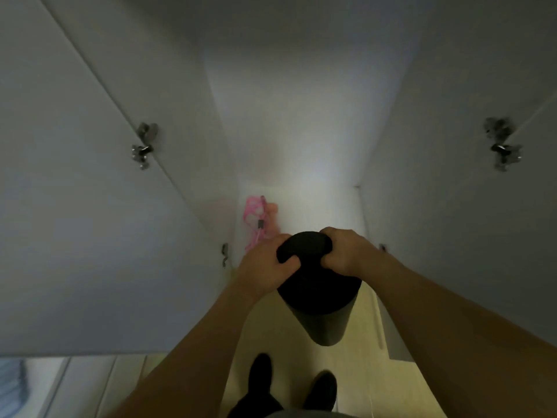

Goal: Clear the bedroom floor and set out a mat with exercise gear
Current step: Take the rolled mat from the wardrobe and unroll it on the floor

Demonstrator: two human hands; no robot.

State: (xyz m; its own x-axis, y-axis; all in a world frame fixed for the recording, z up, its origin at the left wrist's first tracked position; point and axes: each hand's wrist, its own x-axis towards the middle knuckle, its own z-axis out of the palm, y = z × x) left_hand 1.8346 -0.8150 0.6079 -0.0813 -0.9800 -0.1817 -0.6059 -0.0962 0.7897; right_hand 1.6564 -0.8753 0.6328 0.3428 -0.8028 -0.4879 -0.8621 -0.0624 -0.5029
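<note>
Mat [319,294] rolled, upright at open wardrobe [90,206], gripped at top by both hands: left [266,262], right [346,251]. Not yet unrolled on floor [265,333]; pink gear [254,220] unfetched inside.

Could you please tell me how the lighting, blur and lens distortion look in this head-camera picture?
Head view: dim overall, brightest on the closet back wall; the open doors are grey and bowed by the wide lens; the hinges and pink item are smeared by motion blur; the black roll held by the left hand and right hand shows almost no surface detail.
</note>
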